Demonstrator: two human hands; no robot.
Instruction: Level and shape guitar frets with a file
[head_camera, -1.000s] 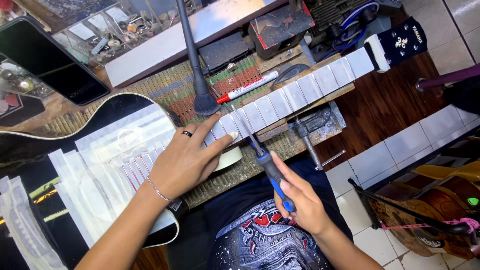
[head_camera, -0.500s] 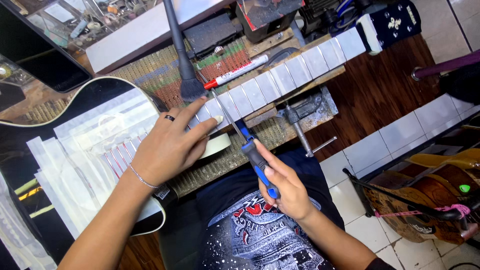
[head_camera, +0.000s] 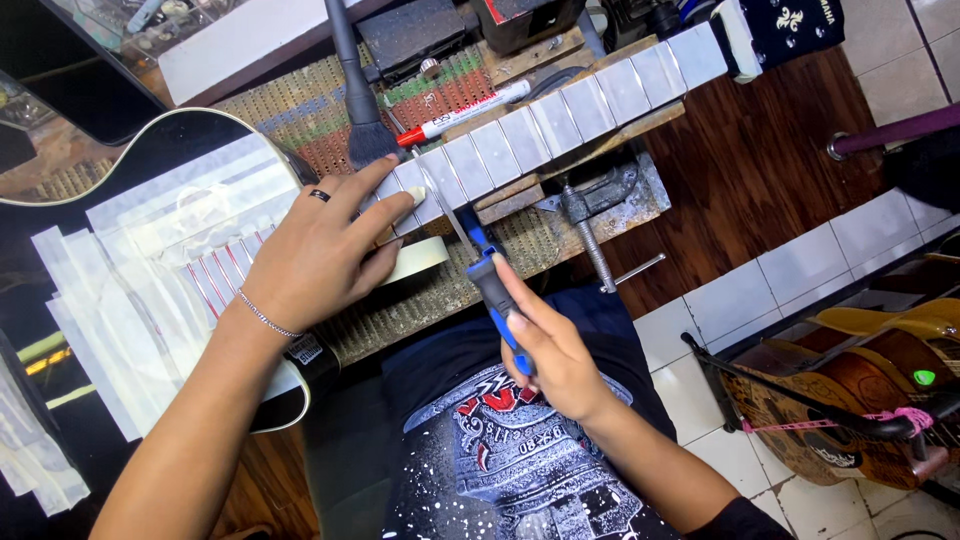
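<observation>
**Two hands work a file along a taped guitar neck**

The right hand (head_camera: 545, 350) is closed around the blue and black handle of a slim metal file (head_camera: 478, 262). The fingers wrap the grip firmly and the forefinger lies along its top. The thin grey blade points toward eleven o'clock and its tip meets the guitar neck (head_camera: 560, 105) near the body end.

The left hand (head_camera: 320, 250) lies palm down with its fingers spread and flat, gripping nothing. Its fingertips press on the neck just beside the file's tip. A dark ring sits on one finger and a thin silver chain circles the wrist.

The neck runs from the centre toward one o'clock. Strips of shiny pale tape (head_camera: 585, 95) cover it, leaving narrow gaps between them. It rests on a wooden block, and a rough grey metal clamp (head_camera: 590, 215) with a long screw sits below it at about four o'clock from the file's tip.

The glossy black guitar body (head_camera: 150, 140) lies at nine o'clock, layered with more pale tape (head_camera: 150, 290) in overlapping strips. A roll of cream tape (head_camera: 415, 260) sits just under the left hand's fingers.

A red and white marker (head_camera: 465, 110) lies beyond the neck at twelve o'clock, beside a soft dark brush (head_camera: 360, 110). A brown guitar (head_camera: 860, 370) stands on the tiled floor at four o'clock.
</observation>
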